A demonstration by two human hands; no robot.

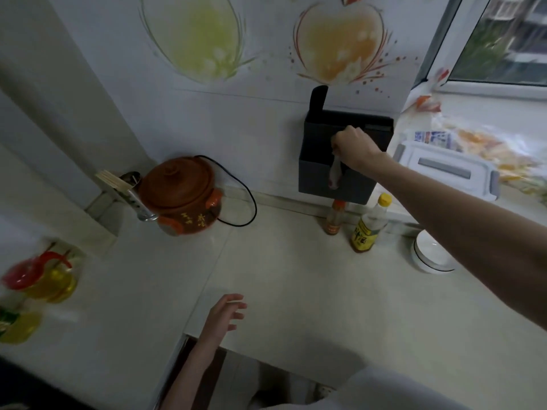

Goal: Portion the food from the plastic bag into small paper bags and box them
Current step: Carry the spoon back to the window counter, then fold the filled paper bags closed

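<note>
Right hand (353,146) reaches up to the dark wall-mounted box (340,173) — fingers curled round a pale strip (334,173) hanging at its front. Left hand (226,313) hovers above the desk (296,276), fingers loose, holding nothing. The plastic food bag (488,146) lies far right by the window.

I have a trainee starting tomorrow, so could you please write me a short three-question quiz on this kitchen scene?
1. True or false: the right hand pinches a thin white bag at the dark wall-mounted box.
2. The left hand is: A) holding a bottle, B) open above the counter, C) on the clay pot.
3. What colour is the cap of the taller bottle below the box?

Key: 1 true; 2 B; 3 yellow.
</note>
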